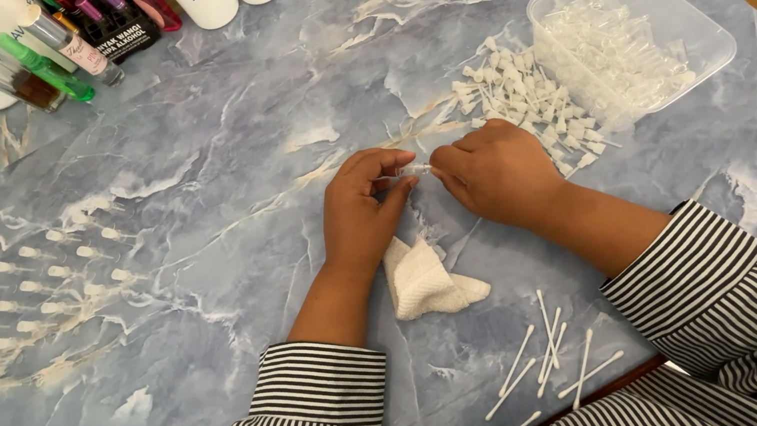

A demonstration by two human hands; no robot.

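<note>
- Head view: both hands meet over the middle of the blue-grey marbled table (pixel 190 172), with striped sleeves at the near edge.
- The left hand (pixel 360 211) has its grip closed, thumb and fingers pinched on one end of a small clear vial (pixel 409 171) that lies level between the two hands.
- The right hand (pixel 499 174) is also closed, its fingertips at the other end of the same vial; whether it holds a separate small part there I cannot tell, since the knuckles hide it.
- Just near the left wrist lies a folded white cloth (pixel 425 282), resting on the table and apart from both hands.
- Right of the hands, a loose heap of small white plugs (pixel 522 94) spreads on the table, and beyond it stands a clear plastic tray (pixel 715 38) filled with clear vials.
- At the near right lie several scattered cotton swabs (pixel 548 358).
- On the left, rows of small capped vials (pixel 19 310) lie neatly side by side, well apart from the hands.
- At the far left stand coloured bottles (pixel 68 39) and white containers.
- Judged from this, the step in hand is joining or fitting an end piece onto a single vial; the next move calls for steady, aligned pressure along the vial's length, with the pinch kept firm so the small piece does not slip.
</note>
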